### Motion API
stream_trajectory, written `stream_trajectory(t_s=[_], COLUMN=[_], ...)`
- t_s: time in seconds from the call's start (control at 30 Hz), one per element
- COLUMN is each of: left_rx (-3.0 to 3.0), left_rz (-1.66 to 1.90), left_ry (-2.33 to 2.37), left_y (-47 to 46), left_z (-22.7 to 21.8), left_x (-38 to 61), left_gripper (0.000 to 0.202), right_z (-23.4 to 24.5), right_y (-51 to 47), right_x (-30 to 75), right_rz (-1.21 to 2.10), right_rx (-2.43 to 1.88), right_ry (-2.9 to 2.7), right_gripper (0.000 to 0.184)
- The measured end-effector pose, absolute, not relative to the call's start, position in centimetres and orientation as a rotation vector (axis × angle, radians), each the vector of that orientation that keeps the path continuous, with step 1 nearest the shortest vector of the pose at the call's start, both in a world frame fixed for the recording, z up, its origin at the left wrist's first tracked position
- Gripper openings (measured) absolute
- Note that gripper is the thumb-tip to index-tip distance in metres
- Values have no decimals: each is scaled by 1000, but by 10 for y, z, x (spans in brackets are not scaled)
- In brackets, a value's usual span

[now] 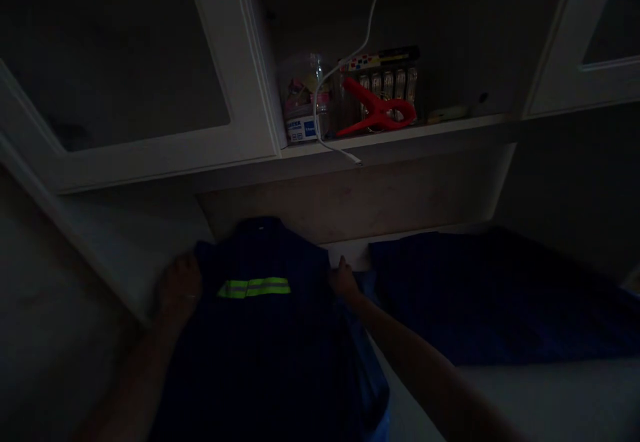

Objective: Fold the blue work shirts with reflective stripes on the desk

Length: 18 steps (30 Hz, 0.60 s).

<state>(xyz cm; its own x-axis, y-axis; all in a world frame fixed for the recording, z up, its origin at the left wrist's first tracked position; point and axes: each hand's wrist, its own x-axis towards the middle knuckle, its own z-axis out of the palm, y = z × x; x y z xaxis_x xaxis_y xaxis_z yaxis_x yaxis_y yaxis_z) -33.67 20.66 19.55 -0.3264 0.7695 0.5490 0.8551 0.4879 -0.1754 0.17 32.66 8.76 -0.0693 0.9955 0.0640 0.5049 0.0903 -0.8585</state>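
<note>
A dark blue work shirt [265, 349] with a yellow-green and silver reflective strip [255, 287] is spread out in front of me, collar at the far end. At its left shoulder edge my left hand [181, 283] is closed, with the fingers curled on the cloth. My right hand [345, 280] grips the shirt's right shoulder edge, thumb pointing up. One sleeve hangs in folds below that hand. The scene is very dark, so the fingertips are hard to see.
Another dark blue garment [500, 295] lies flat to the right on a pale surface. Above, an open cabinet shelf [450, 125] holds a red spring clamp [377, 109], a clear jar [307, 99] and a pack of batteries [390, 83]. A white cable [320, 119] dangles over the shelf edge.
</note>
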Motion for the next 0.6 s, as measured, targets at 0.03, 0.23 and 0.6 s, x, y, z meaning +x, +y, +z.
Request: stream_trajectory(t_s=[0.03, 0.23, 0.6], left_rx=[-1339, -1906, -1990], left_rz=[-188, -142, -273], left_ry=[-2153, -2152, -2307], left_y=[212, 222, 214], left_z=[167, 13, -30], left_x=[-329, -274, -263], left_gripper=[52, 50, 60], right_z=[73, 10, 21], right_y=[323, 285, 339], right_x=[-2, -33, 68], right_rz=[818, 508, 773], right_rx=[-1519, -1138, -1853], right_ry=[-1748, -2598, -1797], right_gripper=[70, 79, 37])
